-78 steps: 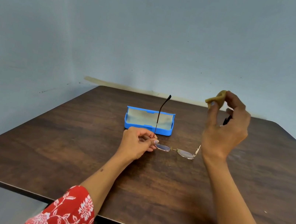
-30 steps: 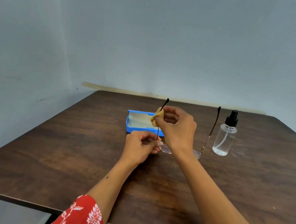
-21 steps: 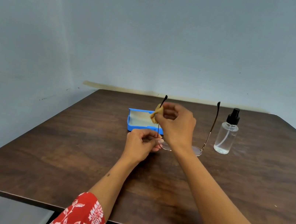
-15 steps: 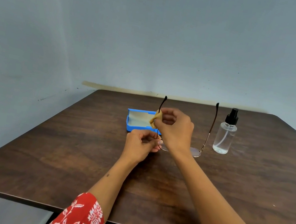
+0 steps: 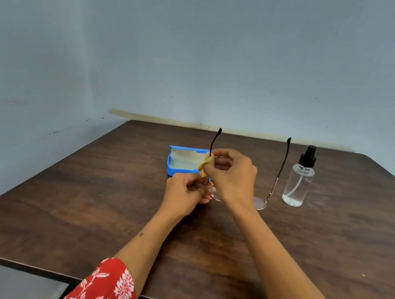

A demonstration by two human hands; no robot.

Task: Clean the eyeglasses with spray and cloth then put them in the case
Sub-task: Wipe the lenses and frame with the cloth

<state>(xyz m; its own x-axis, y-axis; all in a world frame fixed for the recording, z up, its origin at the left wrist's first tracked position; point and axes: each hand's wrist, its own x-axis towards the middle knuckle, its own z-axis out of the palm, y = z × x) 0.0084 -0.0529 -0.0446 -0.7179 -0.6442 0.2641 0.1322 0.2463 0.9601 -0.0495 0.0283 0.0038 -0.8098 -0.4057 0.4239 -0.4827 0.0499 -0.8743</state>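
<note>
Left hand (image 5: 185, 194) pinches glasses (image 5: 259, 202) at hinge, lenses down on bench (image 5: 78, 208); right hand (image 5: 232, 175) pinches cloth (image 5: 205, 165) round left temple. Case (image 5: 181, 162) just behind hands, spray (image 5: 298, 181) right; bench edges well apart.

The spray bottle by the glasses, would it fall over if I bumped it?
Probably. The spray bottle stands tall and narrow on the table, with only a little liquid showing at the bottom, so it is likely light. Its round body might roll afterwards.
</note>
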